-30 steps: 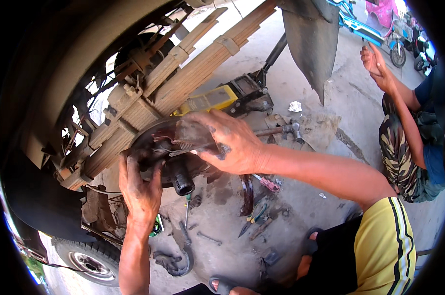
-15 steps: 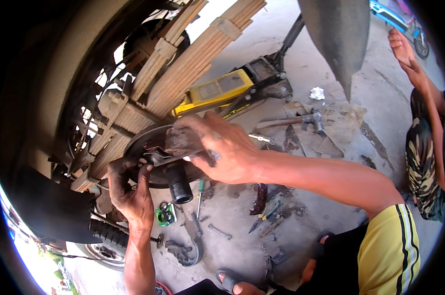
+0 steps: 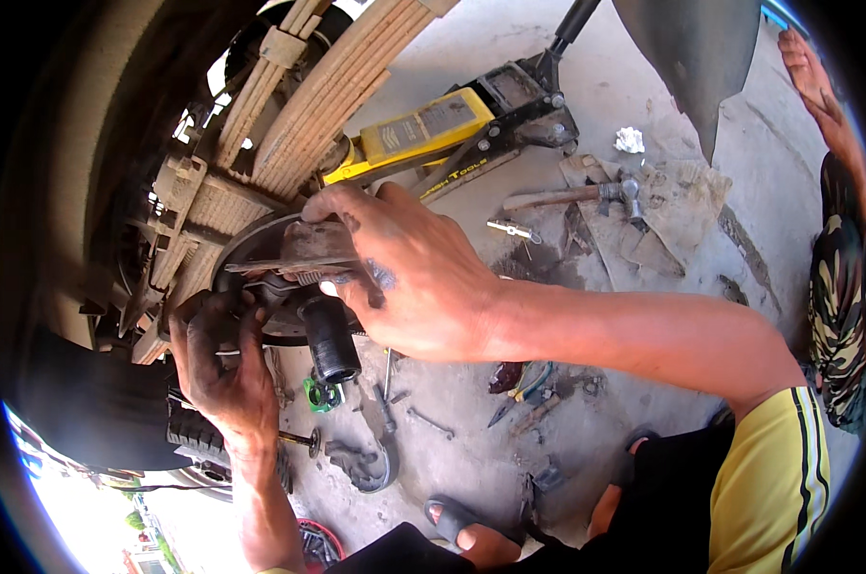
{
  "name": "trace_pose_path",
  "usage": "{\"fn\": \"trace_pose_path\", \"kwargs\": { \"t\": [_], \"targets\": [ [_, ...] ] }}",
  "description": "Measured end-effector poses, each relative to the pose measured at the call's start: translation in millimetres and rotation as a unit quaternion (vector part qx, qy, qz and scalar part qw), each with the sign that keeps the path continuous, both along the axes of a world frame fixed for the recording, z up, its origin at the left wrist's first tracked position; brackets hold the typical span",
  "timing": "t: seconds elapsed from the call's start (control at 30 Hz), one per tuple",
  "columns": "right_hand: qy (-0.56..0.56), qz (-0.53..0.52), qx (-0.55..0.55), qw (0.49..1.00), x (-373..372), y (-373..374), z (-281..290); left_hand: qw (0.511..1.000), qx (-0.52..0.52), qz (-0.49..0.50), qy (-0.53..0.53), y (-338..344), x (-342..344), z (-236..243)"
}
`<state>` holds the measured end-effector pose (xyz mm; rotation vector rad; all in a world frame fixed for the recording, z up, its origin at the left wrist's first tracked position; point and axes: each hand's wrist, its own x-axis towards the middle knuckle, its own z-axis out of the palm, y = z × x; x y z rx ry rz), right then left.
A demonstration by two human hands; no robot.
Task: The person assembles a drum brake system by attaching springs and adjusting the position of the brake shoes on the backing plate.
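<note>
My right hand (image 3: pixel 418 273) is closed round a dark, rusty brake shoe (image 3: pixel 313 243), thumb below and fingers over the top. The shoe is held nearly level in front of the round wheel backing plate (image 3: pixel 224 260). A coil spring (image 3: pixel 315 278) shows just under the shoe's edge. Left of and below it, my blackened left hand (image 3: pixel 224 368) has its fingers curled at the hub; what they grip is hidden. Between my hands a black hollow axle spindle (image 3: pixel 330 342) points down toward me.
Rusty leaf springs (image 3: pixel 329 81) run overhead at the left. A yellow floor jack (image 3: pixel 418 129) stands behind. A hammer (image 3: pixel 565 197), pliers (image 3: pixel 526 394), a bolt (image 3: pixel 431 423) and a red-rimmed tray (image 3: pixel 329 540) lie on the concrete. Another person's hand (image 3: pixel 808 81) is at far right.
The brake shoe has turned from slanting down toward my left hand to nearly level, its end now above my left fingers. The view has shifted slightly.
</note>
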<state>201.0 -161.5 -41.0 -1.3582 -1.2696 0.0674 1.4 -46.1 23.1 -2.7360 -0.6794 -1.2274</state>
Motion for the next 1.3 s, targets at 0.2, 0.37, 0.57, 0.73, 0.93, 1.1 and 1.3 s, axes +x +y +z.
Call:
{"fn": "trace_pose_path", "kwargs": {
  "t": [0.2,0.37,0.57,0.73,0.93,1.1,1.3],
  "targets": [
    [0.017,-0.038,0.021,0.999,-11,4,0,1.000,-0.003,-0.007,0.007,-3,1,5],
    [0.032,-0.066,0.041,0.996,-17,4,0,0.999,-0.032,-0.026,-0.011,-6,0,3],
    [0.015,-0.074,0.057,0.996,-19,5,0,1.000,-0.022,-0.022,0.003,-6,-1,5],
    [0.023,-0.070,0.048,0.996,-20,6,3,1.000,-0.001,-0.016,0.014,2,-4,5],
    [-0.024,-0.075,0.082,0.993,-19,14,-8,0.999,0.017,0.020,-0.020,-2,5,-3],
    [-0.075,-0.073,0.088,0.991,-15,17,-11,0.995,0.087,0.011,0.050,6,-1,2],
    [-0.137,-0.080,0.111,0.981,-14,24,-18,0.999,0.018,-0.026,0.010,-3,2,2]
  ]
}}
